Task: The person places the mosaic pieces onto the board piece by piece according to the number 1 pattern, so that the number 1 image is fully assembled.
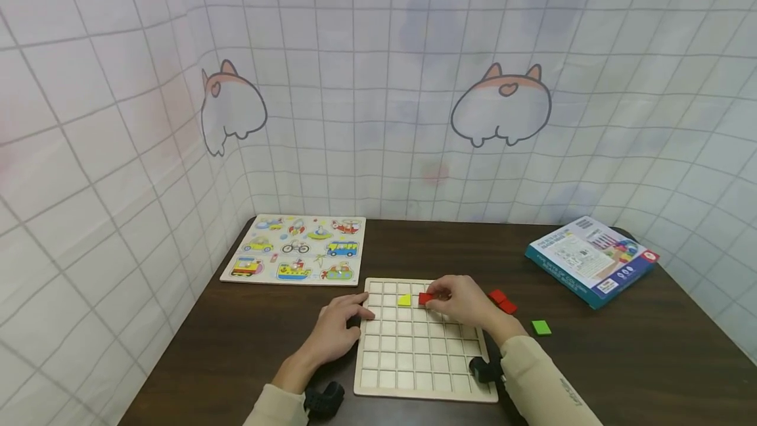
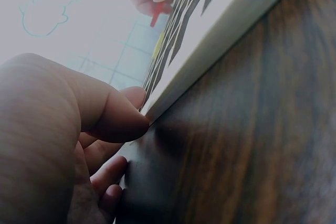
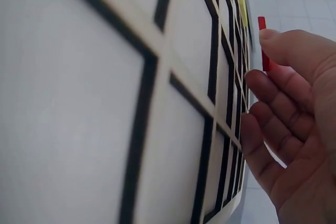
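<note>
A pale wooden grid board (image 1: 402, 363) lies flat on the dark table. My right hand (image 1: 464, 301) is over its far part, pinching a red square tile (image 1: 424, 298) between thumb and fingers. In the right wrist view the red tile (image 3: 263, 43) is held on edge, tilted up from the board. Just left of it, a yellow-green tile (image 1: 404, 300) with a cut corner sits in a grid cell. My left hand (image 1: 334, 327) rests at the board's left edge. Seen from the left wrist, its thumb (image 2: 118, 116) touches the board's side, the other fingers loosely bent.
Right of the board lie two red tiles (image 1: 503, 302) and a green tile (image 1: 541, 328). A picture puzzle board (image 1: 307, 248) with vehicles is at the back left. At the back right is a blue and white box (image 1: 591, 258). A white gridded curtain (image 1: 384, 84) hangs behind the table.
</note>
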`<state>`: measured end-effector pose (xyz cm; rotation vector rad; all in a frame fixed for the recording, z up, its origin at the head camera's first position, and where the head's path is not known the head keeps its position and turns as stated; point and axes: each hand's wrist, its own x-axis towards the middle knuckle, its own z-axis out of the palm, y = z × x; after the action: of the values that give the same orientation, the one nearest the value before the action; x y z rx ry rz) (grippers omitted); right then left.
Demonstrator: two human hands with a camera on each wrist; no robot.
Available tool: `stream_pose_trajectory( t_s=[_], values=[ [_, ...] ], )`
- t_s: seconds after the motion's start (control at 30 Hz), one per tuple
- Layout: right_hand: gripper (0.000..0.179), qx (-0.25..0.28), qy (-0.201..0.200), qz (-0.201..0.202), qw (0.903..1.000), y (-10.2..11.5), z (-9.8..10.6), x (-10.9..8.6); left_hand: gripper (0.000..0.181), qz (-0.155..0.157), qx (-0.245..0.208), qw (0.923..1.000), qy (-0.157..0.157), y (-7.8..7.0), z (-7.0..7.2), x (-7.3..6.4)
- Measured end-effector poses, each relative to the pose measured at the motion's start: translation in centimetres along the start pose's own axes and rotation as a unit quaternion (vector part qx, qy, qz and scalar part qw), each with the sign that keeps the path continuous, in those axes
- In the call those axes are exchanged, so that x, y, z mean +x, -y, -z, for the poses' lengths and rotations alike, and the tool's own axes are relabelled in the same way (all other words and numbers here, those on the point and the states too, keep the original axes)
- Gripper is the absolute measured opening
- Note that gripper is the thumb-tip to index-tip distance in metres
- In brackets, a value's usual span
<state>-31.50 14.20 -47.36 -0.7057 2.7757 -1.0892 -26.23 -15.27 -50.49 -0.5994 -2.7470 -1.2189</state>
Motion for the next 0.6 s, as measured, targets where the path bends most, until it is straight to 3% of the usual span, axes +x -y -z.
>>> stream_pose_trajectory(
  t_s=[0.33,0.6],
  values=[
    [0.017,-0.02,-0.006,-0.026,0.9995,0.5,-0.64,0.43,0.036,0.004,-0.005,1.0,0.0,-0.1,-0.1,-0.09],
    [0.012,-0.044,-0.011,0.0,0.999,0.55,-0.85,0.74,0.035,0.003,-0.002,1.0,-0.001,-0.08,0.04,-0.01]
  ],
)
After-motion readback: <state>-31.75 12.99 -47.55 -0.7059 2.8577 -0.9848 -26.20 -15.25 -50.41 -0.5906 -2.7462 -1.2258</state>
